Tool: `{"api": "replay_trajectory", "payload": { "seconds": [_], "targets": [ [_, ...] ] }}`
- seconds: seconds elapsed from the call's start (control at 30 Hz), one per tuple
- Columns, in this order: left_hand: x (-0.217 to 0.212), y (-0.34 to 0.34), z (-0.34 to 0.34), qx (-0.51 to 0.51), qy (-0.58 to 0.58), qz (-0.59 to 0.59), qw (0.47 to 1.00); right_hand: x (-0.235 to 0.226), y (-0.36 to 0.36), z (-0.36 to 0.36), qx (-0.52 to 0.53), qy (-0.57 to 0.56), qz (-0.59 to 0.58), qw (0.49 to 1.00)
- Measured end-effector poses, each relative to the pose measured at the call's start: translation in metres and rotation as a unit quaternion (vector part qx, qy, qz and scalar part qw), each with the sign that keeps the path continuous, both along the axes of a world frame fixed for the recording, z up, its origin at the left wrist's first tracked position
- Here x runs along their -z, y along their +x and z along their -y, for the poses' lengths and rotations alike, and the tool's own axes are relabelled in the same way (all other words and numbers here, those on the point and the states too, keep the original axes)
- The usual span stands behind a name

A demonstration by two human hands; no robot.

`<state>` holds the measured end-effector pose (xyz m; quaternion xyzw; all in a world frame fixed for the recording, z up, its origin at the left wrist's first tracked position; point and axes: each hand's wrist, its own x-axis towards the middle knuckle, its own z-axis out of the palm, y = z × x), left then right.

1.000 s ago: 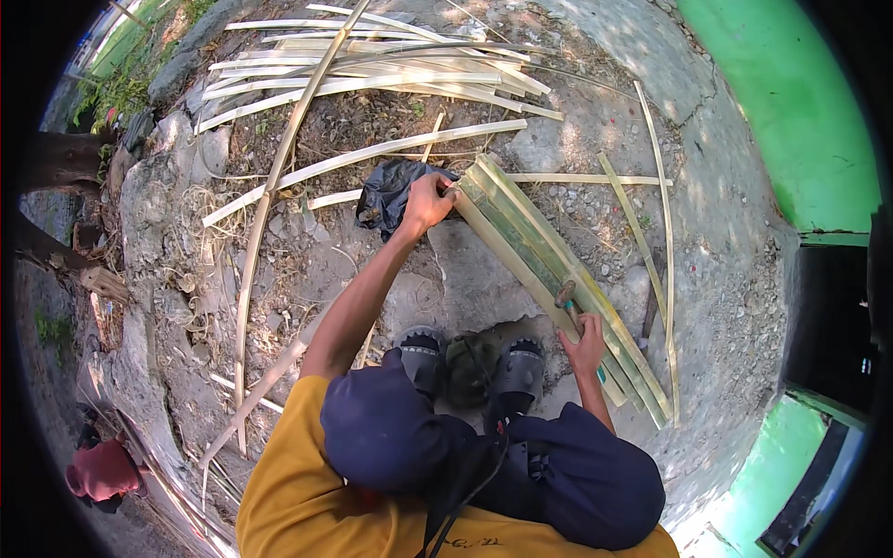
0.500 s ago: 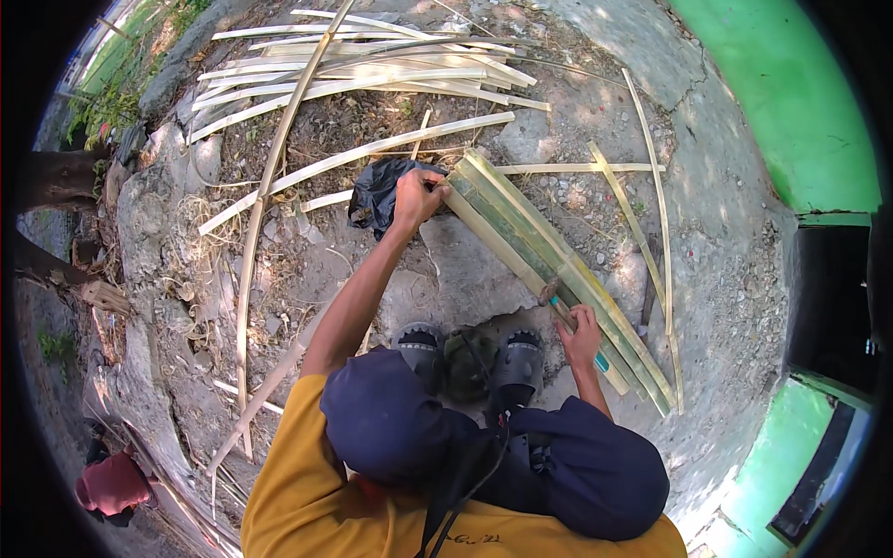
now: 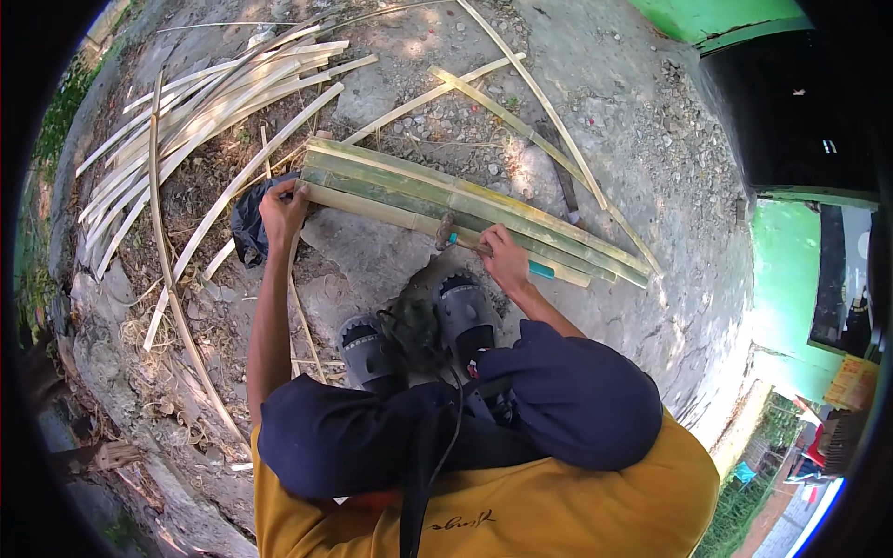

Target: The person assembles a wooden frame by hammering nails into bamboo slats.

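Several split bamboo slats, green and pale yellow, lie side by side in front of my feet. My left hand is closed at the left end of the nearest pale slat, thumb and fingers pinched on its corner. A hammer with a dark, rusty-looking head and a teal-marked handle rests along the near slats. My right hand is closed round the middle of its handle. Beside my left hand, a crumpled black plastic bag lies on the ground, partly hidden by the hand.
A loose pile of pale bamboo strips lies at the far left. Longer strips cross on the ground beyond the slats. A dark, long tool lies partly under one. My sandalled feet stand close to the slats. A green wall borders the right.
My view has turned, so the slats now run more sideways. My right hand has closed round the hammer's handle nearer its head. My left hand stays at the slat's end.
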<state>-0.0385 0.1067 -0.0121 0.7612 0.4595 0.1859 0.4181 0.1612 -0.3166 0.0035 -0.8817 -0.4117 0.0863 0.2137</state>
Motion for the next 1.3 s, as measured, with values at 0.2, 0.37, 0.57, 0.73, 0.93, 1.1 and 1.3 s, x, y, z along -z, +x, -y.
{"api": "replay_trajectory", "payload": {
  "seconds": [0.2, 0.37, 0.57, 0.73, 0.93, 1.1, 1.3],
  "targets": [
    [0.0, 0.001, 0.004, -0.008, 0.028, 0.024, 0.999, 0.002, 0.002, 0.002, -0.013, -0.041, 0.021, 0.999],
    [0.0, 0.002, 0.002, -0.007, 0.043, 0.013, 0.999, 0.002, 0.003, 0.002, -0.007, -0.055, 0.006, 0.998],
    [0.007, 0.002, 0.002, -0.005, 0.09, 0.022, 0.996, 0.003, 0.003, 0.002, -0.003, -0.061, 0.012, 0.998],
    [0.013, -0.001, -0.003, -0.015, 0.057, 0.017, 0.998, -0.001, 0.004, 0.0, -0.011, -0.051, 0.021, 0.998],
    [0.021, -0.001, -0.003, -0.021, 0.113, 0.035, 0.993, -0.008, 0.006, -0.003, -0.018, -0.052, 0.003, 0.998],
    [0.014, 0.0, 0.002, -0.015, 0.063, 0.044, 0.997, -0.005, 0.006, 0.001, -0.02, -0.049, 0.004, 0.999],
    [0.002, 0.0, 0.004, -0.013, 0.04, 0.043, 0.998, -0.003, 0.006, 0.0, -0.03, -0.047, 0.016, 0.998]
  ]
}}
